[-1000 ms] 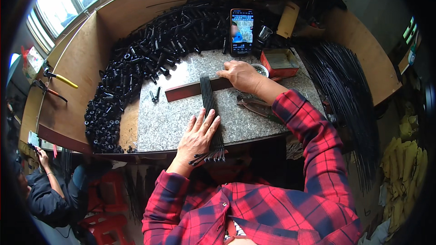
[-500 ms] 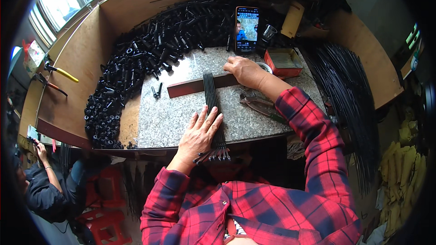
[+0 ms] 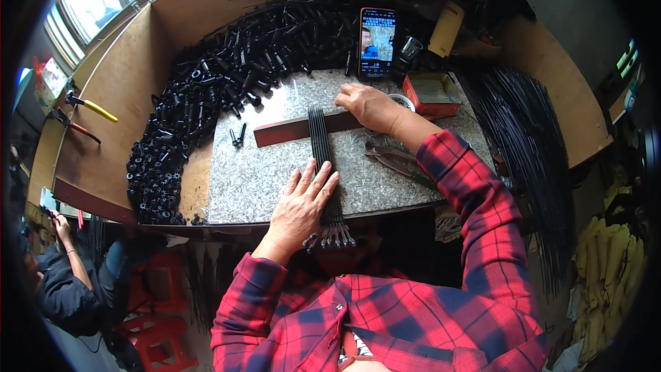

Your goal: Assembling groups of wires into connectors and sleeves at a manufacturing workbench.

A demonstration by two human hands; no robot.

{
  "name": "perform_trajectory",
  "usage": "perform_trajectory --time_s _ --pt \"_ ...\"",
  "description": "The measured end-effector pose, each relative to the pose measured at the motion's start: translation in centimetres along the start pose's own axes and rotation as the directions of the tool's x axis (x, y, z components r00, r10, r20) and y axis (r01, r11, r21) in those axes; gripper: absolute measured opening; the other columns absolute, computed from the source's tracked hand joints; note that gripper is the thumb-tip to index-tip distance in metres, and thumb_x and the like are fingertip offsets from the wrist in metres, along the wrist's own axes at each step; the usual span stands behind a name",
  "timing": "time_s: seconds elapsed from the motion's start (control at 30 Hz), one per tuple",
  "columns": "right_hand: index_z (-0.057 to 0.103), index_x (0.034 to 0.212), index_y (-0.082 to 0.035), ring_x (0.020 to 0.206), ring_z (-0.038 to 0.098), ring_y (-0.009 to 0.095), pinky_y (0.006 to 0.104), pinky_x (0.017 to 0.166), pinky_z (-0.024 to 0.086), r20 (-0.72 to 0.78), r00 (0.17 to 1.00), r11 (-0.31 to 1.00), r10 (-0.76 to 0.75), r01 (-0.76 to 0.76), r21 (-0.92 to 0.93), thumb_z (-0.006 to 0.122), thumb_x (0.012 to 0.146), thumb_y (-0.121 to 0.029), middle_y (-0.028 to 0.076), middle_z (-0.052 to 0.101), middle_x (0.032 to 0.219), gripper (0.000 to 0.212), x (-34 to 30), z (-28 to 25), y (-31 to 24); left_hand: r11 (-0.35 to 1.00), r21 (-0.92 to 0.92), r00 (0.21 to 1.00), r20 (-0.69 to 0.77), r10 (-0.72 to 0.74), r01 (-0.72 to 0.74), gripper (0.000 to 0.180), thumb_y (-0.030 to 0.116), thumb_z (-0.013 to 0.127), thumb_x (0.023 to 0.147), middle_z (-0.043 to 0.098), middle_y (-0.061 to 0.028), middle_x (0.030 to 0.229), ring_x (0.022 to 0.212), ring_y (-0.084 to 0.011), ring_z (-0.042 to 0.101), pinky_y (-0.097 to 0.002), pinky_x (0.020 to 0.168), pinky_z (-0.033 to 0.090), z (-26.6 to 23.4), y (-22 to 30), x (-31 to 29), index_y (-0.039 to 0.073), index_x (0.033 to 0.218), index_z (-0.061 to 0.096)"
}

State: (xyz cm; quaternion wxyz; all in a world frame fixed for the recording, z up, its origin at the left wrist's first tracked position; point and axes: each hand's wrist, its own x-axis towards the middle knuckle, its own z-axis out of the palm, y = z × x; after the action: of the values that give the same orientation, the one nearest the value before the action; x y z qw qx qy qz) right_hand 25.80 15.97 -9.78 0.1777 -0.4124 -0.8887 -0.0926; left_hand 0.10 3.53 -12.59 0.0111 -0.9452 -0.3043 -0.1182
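My left hand (image 3: 301, 208) lies with fingers stretched out over a bundle of thin black rods (image 3: 319, 138), pressing it against the speckled stone slab (image 3: 255, 186). The rods' small knobbed lower ends (image 3: 334, 237) fan out past the slab's front edge. Under the upper part of the bundle, a dark reddish-brown bar (image 3: 282, 132) runs crosswise. My right hand (image 3: 372, 107) is closed over the far right end of the bar, fingertips pressed together; what they hold is hidden. Pliers (image 3: 399, 161) lie beside my right forearm, and a small white bowl (image 3: 402, 101) sits partly behind my wrist.
Black tubular parts (image 3: 227, 69) are heaped at the back and left. A phone (image 3: 376, 45) stands upright behind the slab, near a red tin (image 3: 432, 94). Long black rods (image 3: 527, 124) pile up at right. Two small black pieces (image 3: 238, 135) lie on the slab. Another person (image 3: 72, 279) sits at lower left.
The knobbed lower ends of the rods have shifted a little to the right. My right hand has barely moved, and my left hand stays on the bundle. The phone's picture differs.
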Motion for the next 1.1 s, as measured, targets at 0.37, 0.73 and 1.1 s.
perform_trajectory --time_s 0.37,0.73,1.1 --pt "0.063 0.095 -0.004 0.092 0.059 0.031 0.0384 0.079 0.048 0.035 0.999 0.999 -0.039 0.038 0.031 0.053 0.078 -0.002 0.014 0.056 0.092 0.019 0.2 -0.5 0.2 0.997 -0.07 1.0 0.016 -0.02 0.021 0.064 0.007 0.049 0.08 0.028 -0.0145 0.149 0.139 -0.0338 0.024 -0.0473 0.111 0.022 -0.2 0.1 -0.1 0.009 0.142 0.034" --pt "0.063 0.086 -0.004 0.095 0.059 0.03 0.0383 0.081 0.049 0.088 0.996 0.999 -0.024 0.02 0.042 0.052 0.078 -0.004 0.015 0.057 0.092 0.014 0.2 -0.7 -0.4 0.996 -0.082 0.999 -0.004 -0.034 0.033 0.064 0.014 0.05 0.08 0.027 -0.0228 0.147 0.138 -0.0371 0.024 -0.0471 0.112 0.02 -0.6 0.2 -0.1 0.007 0.142 0.033" --pt "0.063 0.084 -0.006 0.093 0.059 0.027 0.0359 0.08 0.049 -0.051 0.992 0.993 -0.116 0.114 -0.032 0.054 0.079 -0.009 0.011 0.057 0.09 0.011 1.3 0.2 -1.0 0.985 -0.171 0.999 -0.017 -0.041 0.038 0.068 0.036 0.056 0.084 0.027 -0.0241 0.146 0.138 -0.0371 0.024 -0.0464 0.112 0.021 -1.2 0.3 -0.1 0.007 0.141 0.034"
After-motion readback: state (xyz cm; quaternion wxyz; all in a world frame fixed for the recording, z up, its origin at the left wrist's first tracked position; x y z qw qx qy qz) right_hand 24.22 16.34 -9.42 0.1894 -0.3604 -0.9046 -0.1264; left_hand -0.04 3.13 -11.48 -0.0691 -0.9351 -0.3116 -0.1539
